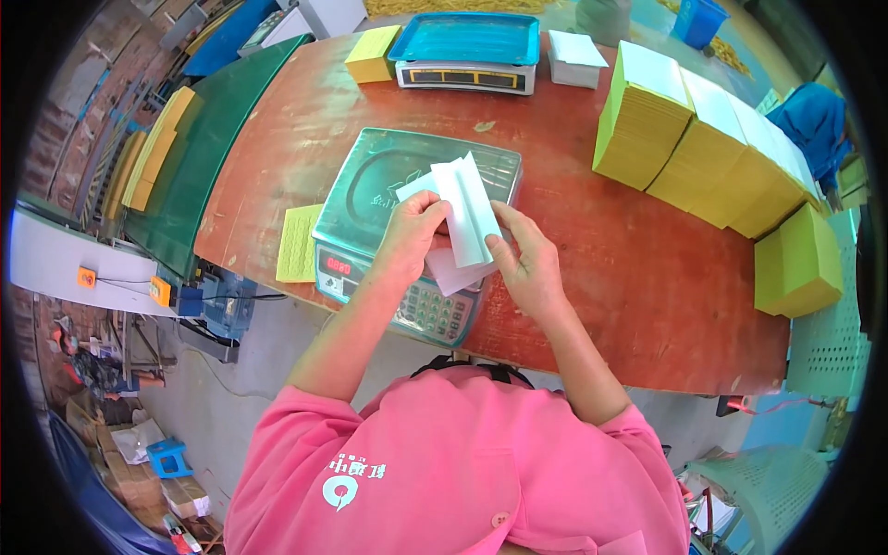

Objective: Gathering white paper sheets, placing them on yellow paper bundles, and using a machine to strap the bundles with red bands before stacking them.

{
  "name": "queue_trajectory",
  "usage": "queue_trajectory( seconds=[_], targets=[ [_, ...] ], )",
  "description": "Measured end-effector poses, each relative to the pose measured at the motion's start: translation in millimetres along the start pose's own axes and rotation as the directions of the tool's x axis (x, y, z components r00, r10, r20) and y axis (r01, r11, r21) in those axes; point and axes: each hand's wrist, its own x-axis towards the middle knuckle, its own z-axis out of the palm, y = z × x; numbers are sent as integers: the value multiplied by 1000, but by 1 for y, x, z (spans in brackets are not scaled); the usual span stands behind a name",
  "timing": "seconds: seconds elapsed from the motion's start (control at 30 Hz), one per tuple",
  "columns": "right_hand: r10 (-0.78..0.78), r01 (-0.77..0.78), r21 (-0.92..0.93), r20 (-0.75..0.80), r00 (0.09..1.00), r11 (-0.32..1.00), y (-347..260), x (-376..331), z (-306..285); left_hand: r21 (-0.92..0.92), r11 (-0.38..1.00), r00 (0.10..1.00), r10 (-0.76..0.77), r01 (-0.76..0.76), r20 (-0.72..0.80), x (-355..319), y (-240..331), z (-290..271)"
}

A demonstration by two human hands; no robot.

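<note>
Over the digital weighing scale, my two hands hold white folded paper upright and creased lengthwise. My left hand pinches its left side between thumb and fingers. On the right edge, my right hand grips with the thumb in front and the fingers partly hidden behind. A paler sheet hangs below, across the scale's keypad; whether it joins the held paper is hard to tell. The scale has a green-tinted top plate and a lit red display. A yellow paper stack lies against its left side.
A second scale with a blue tray stands at the back of the red table, between a yellow stack and a white paper stack. Tall yellow paper stacks line the right side. A green table adjoins at left.
</note>
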Motion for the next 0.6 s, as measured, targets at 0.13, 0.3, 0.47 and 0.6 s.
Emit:
queue_trajectory(
  seconds=[0.13,0.3,0.47,0.6],
  targets=[
    [-21,19,-166,-8,1000,986,-3,7,1,22,997,992,78,-76,-102,-8,-1,11],
    [-278,281,-354,62,959,892,-9,7,8,-3,978,968,208,-211,-142,-12,-8,14],
    [-230,231,-296,39,972,927,-7,3,10,-72,992,990,92,-100,-103,-13,1,13],
    [-219,219,-254,30,975,942,-7,3,11,-29,992,991,124,-125,-42,-10,-1,9]
  ],
)
